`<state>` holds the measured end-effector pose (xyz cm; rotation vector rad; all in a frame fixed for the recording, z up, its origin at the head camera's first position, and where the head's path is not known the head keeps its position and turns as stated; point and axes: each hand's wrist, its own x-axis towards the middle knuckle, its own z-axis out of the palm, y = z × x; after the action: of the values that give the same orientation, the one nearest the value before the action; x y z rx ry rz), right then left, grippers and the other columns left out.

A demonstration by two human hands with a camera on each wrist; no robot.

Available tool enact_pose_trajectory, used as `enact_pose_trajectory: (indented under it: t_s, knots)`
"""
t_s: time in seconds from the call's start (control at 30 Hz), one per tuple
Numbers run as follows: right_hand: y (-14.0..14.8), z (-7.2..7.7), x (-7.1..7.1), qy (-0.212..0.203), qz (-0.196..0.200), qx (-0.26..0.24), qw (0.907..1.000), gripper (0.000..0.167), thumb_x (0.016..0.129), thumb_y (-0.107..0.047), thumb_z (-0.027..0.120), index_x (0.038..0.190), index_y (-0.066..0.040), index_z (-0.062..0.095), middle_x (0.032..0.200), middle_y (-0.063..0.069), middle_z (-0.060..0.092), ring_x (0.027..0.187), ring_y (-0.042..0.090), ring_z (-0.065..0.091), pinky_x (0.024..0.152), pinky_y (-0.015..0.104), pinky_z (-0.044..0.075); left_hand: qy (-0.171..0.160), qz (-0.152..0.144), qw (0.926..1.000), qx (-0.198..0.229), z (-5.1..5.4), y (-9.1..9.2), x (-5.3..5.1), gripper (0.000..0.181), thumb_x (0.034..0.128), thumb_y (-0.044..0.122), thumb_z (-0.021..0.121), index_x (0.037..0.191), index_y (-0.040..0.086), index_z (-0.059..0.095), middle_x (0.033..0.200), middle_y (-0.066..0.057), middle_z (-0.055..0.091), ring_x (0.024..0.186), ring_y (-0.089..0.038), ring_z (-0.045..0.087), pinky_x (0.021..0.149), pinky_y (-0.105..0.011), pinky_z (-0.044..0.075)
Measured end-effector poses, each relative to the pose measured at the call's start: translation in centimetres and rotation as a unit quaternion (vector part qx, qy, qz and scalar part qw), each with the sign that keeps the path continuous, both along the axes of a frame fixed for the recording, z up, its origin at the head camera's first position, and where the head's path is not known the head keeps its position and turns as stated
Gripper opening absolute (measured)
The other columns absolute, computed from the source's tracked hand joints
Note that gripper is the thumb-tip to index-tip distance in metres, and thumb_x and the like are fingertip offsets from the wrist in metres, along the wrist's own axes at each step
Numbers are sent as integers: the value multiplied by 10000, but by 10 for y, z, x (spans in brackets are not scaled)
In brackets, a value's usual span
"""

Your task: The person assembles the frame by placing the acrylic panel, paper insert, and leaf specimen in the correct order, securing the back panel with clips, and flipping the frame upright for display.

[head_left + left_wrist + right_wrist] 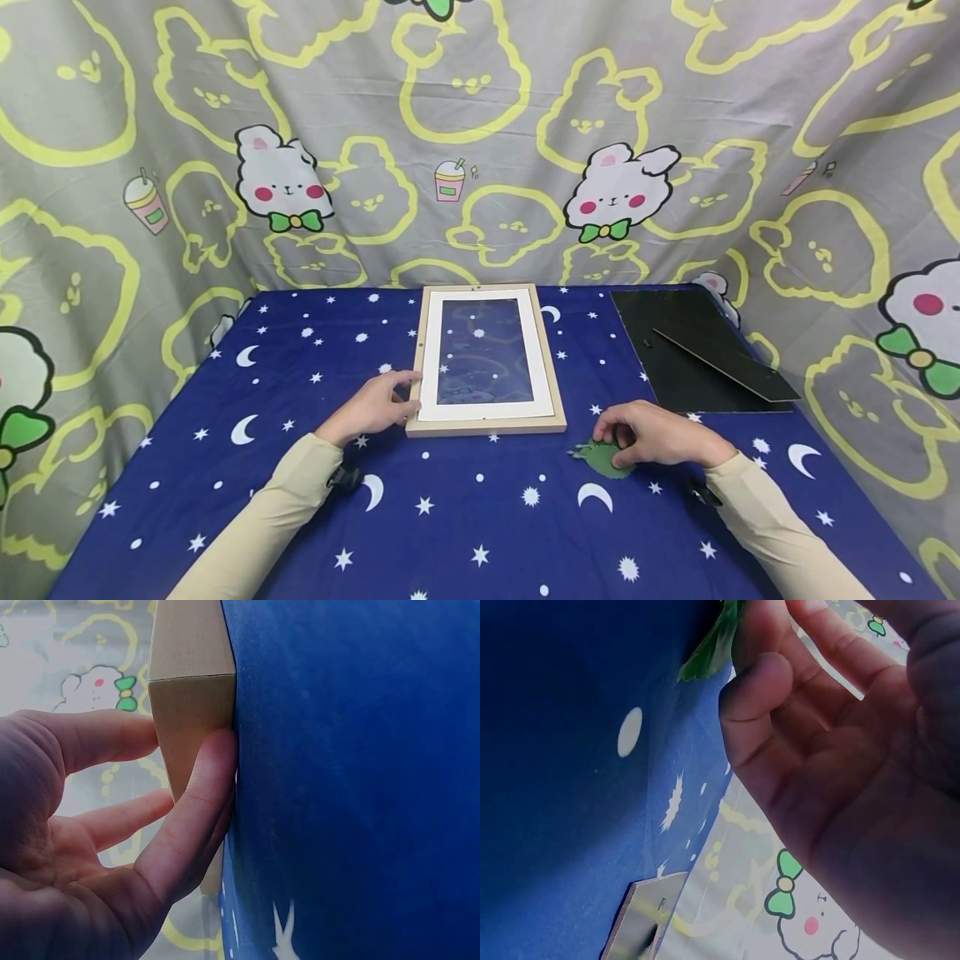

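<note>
At the far left, a patterned curtain (75, 275) hangs beside a surface (420, 525) covered in dark blue cloth with white stars, moons and dots. A light sleeve (255, 517) comes in from the near left, a small dark device strapped at its cuff. The left hand (377, 406) touches the left side of a wooden picture frame (487, 430), toward its near corner. Its grip is apart: the fingers are spread, resting against the wood rather than curled round it, and the left wrist view shows one finger lying along the outer side.

The frame lies flat near the middle of the surface. Inside it is a white border (538, 410), with blue and white marks showing through its opening.

Right of the frame's near corner, and apart from it, is a green leaf (606, 460). The right hand (651, 432) has its grip clamped on the leaf, thumb and fingers together at its edge; whether the leaf touches the cloth I cannot tell.

Farther right and back lies a black board (675, 392), a narrow stand (723, 367) slanting across it toward the near right.
</note>
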<state>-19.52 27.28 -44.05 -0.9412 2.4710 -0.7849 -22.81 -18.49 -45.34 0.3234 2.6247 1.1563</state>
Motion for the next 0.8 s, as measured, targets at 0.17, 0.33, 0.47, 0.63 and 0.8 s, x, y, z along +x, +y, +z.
enact_pose_trajectory:
  t_s: [0.17,0.33,0.47,0.63,0.8]
  knots:
    - [-1,0,1,-109,-11,-28,9999,276,832,-57,823,1064,-131,694,910,-35,644,803,94,580,705,238,511,-7,2,10000,6,0,0,0,544,950,86,693,1459,-2,522,1296,-255,572,735,-174,707,654,-326,595]
    - [-2,-1,1,-148,0,-24,9999,276,836,-47,816,1062,-139,688,880,-31,615,761,62,551,677,232,495,-24,22,10000,-16,1,0,0,543,950,89,695,1458,0,523,1299,-249,572,746,-174,704,656,-330,594]
    - [-2,-2,1,-123,11,-23,9999,252,856,-47,798,1059,-147,688,867,-52,606,725,32,533,659,226,485,25,12,10000,-28,0,0,0,539,944,86,698,1447,-7,530,1290,-248,578,750,-167,696,644,-327,590]
    - [-2,-3,1,-79,22,-38,10000,178,912,-49,740,1050,-150,690,822,-93,604,710,18,535,648,215,475,58,4,10000,33,0,0,0,537,939,75,698,1441,-16,531,1287,-253,576,739,-167,695,634,-325,587]
    - [-2,-2,2,-160,-41,-40,9999,156,924,-108,748,1062,-149,687,833,-88,604,731,33,545,654,220,476,34,-5,10000,70,0,1,0,536,940,70,697,1442,-16,530,1291,-256,573,743,-170,696,636,-331,591]
